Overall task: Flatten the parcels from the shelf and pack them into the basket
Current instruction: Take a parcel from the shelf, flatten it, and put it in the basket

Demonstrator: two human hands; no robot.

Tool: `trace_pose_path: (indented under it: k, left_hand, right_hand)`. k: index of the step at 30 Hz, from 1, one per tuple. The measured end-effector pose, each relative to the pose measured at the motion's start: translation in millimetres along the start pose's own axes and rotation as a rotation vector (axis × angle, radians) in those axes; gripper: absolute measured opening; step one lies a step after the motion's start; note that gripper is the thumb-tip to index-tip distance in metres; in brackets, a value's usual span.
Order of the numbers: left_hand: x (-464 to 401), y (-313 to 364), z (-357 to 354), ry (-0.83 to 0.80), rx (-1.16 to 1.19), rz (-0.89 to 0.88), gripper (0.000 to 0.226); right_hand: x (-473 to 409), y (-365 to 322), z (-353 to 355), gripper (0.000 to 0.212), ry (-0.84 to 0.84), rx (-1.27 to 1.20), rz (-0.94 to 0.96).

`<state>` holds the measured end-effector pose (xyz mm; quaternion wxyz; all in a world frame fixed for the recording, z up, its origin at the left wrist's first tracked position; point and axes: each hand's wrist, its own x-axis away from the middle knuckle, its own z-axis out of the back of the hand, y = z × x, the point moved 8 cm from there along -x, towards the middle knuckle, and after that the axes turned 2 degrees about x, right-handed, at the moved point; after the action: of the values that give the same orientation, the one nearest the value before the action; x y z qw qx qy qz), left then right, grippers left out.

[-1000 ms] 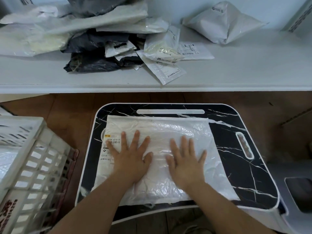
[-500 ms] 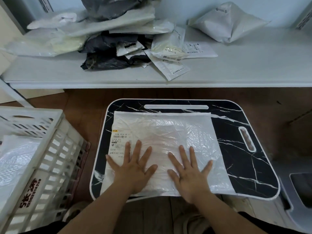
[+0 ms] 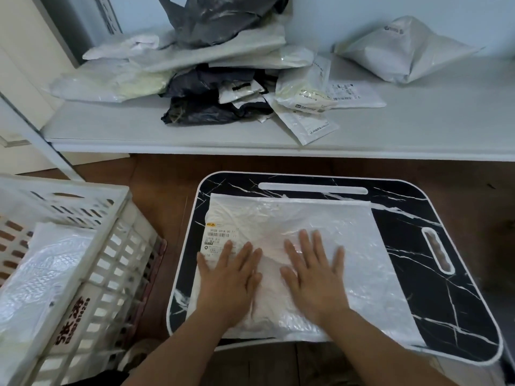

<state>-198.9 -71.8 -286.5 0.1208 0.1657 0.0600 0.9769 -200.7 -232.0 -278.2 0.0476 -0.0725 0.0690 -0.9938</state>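
A crinkled white plastic mailer parcel (image 3: 292, 232) lies on a black marble-patterned lap tray with a white rim (image 3: 446, 288) over a brown wooden floor (image 3: 156, 185). The left hand (image 3: 231, 277) and right hand (image 3: 315, 277) press it with flat, spread fingers. A white slatted plastic basket (image 3: 92, 274) stands left; a long white shelf (image 3: 418, 126) behind carries a pile of white and black parcels (image 3: 223, 79).

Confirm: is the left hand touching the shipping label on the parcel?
Touching. Head view shows left hand fingertips overlapping the shipping label on the white parcel.
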Motion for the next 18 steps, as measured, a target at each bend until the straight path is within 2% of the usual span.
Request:
trace_pose_path:
  k: [5,10,18]
  left_hand:
    - [-4.2,-37.1,-7.6,0.118,0.019,0.092,0.062]
    - [-5.3,-35.6,-10.6,0.236,0.017,0.023,0.063]
    - [-7.0,-35.8,-11.5,0.236,0.035,0.026,0.065]
  right_hand:
    - [-24.5,-39.1,-21.4,0.057,-0.021,0.057,0.074]
    - [-23.1,-34.4,-29.9,0.058,0.014,0.099,0.073]
    - [-23.4,-34.6,-30.8,0.06,-0.066,0.056,0.059]
